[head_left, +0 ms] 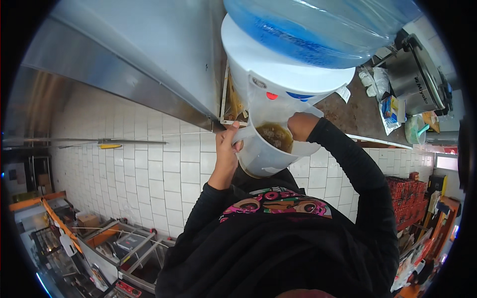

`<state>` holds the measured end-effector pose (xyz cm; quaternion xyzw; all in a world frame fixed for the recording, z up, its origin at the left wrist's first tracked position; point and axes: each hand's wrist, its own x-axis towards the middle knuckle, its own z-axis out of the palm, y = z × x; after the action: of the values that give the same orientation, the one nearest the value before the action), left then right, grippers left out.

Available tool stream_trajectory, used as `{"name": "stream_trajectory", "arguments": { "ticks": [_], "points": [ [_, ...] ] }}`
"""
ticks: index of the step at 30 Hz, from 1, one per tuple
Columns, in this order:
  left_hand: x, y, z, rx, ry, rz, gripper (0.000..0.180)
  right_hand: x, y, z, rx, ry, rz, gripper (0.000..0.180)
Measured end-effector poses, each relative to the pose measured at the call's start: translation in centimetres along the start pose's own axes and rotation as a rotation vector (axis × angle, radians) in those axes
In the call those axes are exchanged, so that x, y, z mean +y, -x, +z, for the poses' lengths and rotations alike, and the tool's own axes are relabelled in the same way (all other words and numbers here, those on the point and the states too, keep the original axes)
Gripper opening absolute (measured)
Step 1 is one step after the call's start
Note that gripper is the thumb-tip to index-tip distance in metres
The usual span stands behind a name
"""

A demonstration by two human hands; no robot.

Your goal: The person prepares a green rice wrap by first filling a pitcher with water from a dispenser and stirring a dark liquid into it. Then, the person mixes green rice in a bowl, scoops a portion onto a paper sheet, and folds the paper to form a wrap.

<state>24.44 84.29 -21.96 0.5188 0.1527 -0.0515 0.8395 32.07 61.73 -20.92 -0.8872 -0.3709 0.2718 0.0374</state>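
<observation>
A large translucent plastic pitcher (266, 158) is tilted in front of a white water dispenser (283, 74), its wide mouth up against the dispenser's front. Brownish liquid (274, 136) with some bubbles lies inside the pitcher. My left hand (228, 149) is closed round the handle on the pitcher's left side. Over the pitcher's mouth, close to the dispenser front, my right hand (302, 126) has its fingers curled down; their tips and whatever they hold are hidden. The dispenser's taps do not show.
On the dispenser sits a big blue water bottle (318, 32). A brown counter (343, 116) to the right carries a steel cooker (415, 74), small packets and a tub (415, 130). At left stands a large metal-edged appliance (149, 64). Red crates (407, 198) stand at lower right.
</observation>
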Motion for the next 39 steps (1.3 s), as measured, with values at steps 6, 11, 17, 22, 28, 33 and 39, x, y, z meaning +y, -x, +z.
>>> {"name": "stream_trajectory", "arguments": {
  "ticks": [6, 11, 17, 22, 28, 33, 39],
  "points": [
    [-0.3, 0.4, -0.4, 0.023, 0.021, 0.063, 0.042, -0.7, -0.5, 1.2, 0.201, 0.034, 0.037, 0.013],
    [-0.2, 1.6, 0.3, 0.108, 0.002, 0.074, 0.038, -1.0, 0.9, 0.2, 0.026, -0.061, -0.203, 0.013],
    [-1.3, 1.7, 0.0, 0.114, 0.024, 0.119, 0.032, -0.3, 1.3, -0.1, -0.033, 0.013, -0.208, 0.019],
    [-1.5, 1.7, 0.2, 0.175, 0.016, 0.114, 0.034, 1.1, 0.2, 1.9, 0.193, 0.001, -0.082, 0.015],
    [-1.3, 2.1, 0.9, 0.181, 0.018, 0.129, 0.047, 0.6, 1.1, 0.4, 0.049, -0.190, -0.199, 0.013],
    [-1.7, 2.7, 0.4, 0.199, 0.015, 0.139, 0.049, 0.2, 1.3, 0.7, -0.049, -0.311, -0.333, 0.010],
    [-1.7, 2.7, 0.4, 0.216, 0.012, 0.116, 0.045, 1.5, -0.1, 1.6, 0.179, -0.143, -0.094, 0.013]
  ]
}}
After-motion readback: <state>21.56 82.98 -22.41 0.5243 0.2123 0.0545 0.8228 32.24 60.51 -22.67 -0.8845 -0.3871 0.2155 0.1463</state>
